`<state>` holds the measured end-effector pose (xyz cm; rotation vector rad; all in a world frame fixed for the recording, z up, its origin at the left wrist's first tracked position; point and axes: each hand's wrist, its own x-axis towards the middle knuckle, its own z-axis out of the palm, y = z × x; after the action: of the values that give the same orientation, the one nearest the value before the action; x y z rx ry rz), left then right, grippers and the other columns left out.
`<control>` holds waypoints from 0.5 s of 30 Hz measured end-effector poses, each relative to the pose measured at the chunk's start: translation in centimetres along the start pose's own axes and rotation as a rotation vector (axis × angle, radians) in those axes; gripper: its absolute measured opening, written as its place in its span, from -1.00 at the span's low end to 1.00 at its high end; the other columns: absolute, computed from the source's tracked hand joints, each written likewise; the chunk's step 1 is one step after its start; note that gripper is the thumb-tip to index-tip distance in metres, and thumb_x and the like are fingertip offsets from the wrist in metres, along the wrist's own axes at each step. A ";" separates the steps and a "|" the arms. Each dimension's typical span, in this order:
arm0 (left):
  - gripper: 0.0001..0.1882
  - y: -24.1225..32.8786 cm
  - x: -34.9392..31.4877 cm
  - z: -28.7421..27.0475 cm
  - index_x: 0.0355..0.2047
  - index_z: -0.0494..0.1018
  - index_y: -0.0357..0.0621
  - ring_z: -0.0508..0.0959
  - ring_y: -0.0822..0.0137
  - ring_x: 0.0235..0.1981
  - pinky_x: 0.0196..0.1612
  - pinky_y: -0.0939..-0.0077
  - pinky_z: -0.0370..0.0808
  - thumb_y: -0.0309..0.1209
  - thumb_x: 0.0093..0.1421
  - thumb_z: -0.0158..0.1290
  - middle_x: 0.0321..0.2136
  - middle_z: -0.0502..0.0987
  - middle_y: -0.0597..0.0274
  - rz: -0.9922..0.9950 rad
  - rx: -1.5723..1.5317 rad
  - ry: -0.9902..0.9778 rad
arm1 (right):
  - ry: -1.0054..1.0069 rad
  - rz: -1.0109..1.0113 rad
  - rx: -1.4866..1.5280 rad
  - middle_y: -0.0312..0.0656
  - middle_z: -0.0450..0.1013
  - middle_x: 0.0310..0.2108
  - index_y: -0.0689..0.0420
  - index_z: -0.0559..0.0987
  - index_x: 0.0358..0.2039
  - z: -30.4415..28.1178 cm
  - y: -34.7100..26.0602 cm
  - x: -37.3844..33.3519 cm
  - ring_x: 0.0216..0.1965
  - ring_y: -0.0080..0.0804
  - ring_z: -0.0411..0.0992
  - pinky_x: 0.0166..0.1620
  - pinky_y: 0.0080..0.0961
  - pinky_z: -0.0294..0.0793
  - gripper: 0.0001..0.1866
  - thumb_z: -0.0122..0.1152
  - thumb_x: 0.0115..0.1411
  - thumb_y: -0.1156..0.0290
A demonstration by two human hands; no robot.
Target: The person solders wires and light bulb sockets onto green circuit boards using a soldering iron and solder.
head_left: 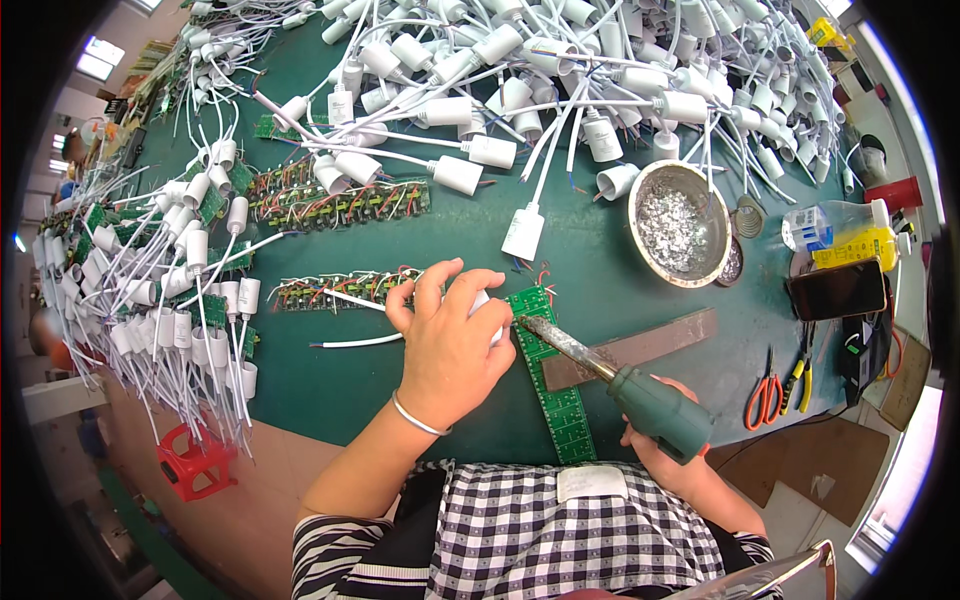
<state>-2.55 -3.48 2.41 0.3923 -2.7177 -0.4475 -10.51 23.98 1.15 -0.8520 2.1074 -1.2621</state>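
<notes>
My left hand (pixel 450 340) is closed round a white lamp socket (pixel 483 303), its fingers covering most of it. White cable ends stick out to the left of that hand. My right hand (pixel 665 440) grips a soldering iron (pixel 655 408) with a thick dark green handle. The iron's metal tip meets the upper part of a green circuit board strip (pixel 553 390), right beside the socket. Thin red wires (pixel 545 283) rise from the strip's far end. A flat brown bar (pixel 635 348) lies across the strip, below the iron.
White lamp sockets with cables (pixel 480 60) are heaped at the back, and more sockets (pixel 190 270) at the left. A metal bowl (pixel 680 225) holds silvery scraps. At the right lie orange-handled pliers (pixel 764 400), yellow-handled cutters (pixel 797 385), a phone (pixel 838 291) and a bottle (pixel 855 240).
</notes>
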 end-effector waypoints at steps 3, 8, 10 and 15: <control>-0.88 -0.1 0.1 -0.1 -0.56 0.46 0.03 0.33 0.13 0.02 0.02 0.01 0.06 -0.47 -0.17 0.14 -0.16 0.46 0.41 0.001 -0.010 -0.003 | -0.018 0.027 -0.001 -0.02 0.39 -0.03 0.15 0.57 -0.18 0.0 -0.4 0.2 -0.08 -0.17 0.44 -0.03 -0.36 0.45 -0.62 0.33 -0.10 0.51; -0.89 -0.1 0.1 0.0 -0.58 0.46 0.03 0.34 0.14 0.01 0.02 0.02 0.07 -0.47 -0.18 0.14 -0.17 0.46 0.41 0.018 -0.004 0.007 | -0.034 0.055 -0.014 -0.04 0.39 -0.03 0.16 0.56 -0.17 0.1 -0.5 0.1 -0.10 -0.19 0.45 -0.04 -0.37 0.46 -0.62 0.33 -0.09 0.51; -0.89 -0.1 0.1 0.1 -0.58 0.46 0.03 0.34 0.14 0.01 0.01 0.02 0.07 -0.47 -0.18 0.14 -0.17 0.46 0.42 0.026 0.006 0.012 | -0.008 0.006 -0.016 -0.04 0.40 -0.04 0.17 0.56 -0.18 0.0 -0.4 0.0 -0.09 -0.18 0.44 -0.04 -0.38 0.45 -0.65 0.30 -0.06 0.53; -0.89 0.0 0.0 0.1 -0.58 0.47 0.03 0.34 0.15 0.01 0.02 0.02 0.07 -0.47 -0.17 0.15 -0.18 0.46 0.42 0.033 0.019 0.015 | 0.126 0.110 0.238 -0.07 0.39 -0.05 0.21 0.50 -0.10 -0.7 0.0 -0.8 -0.29 -0.30 0.50 -0.13 -0.42 0.46 -0.61 0.22 -0.02 0.55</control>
<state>-2.60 -3.42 2.36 0.3534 -2.7122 -0.4081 -10.48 24.98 1.50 -0.5598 2.0160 -1.5039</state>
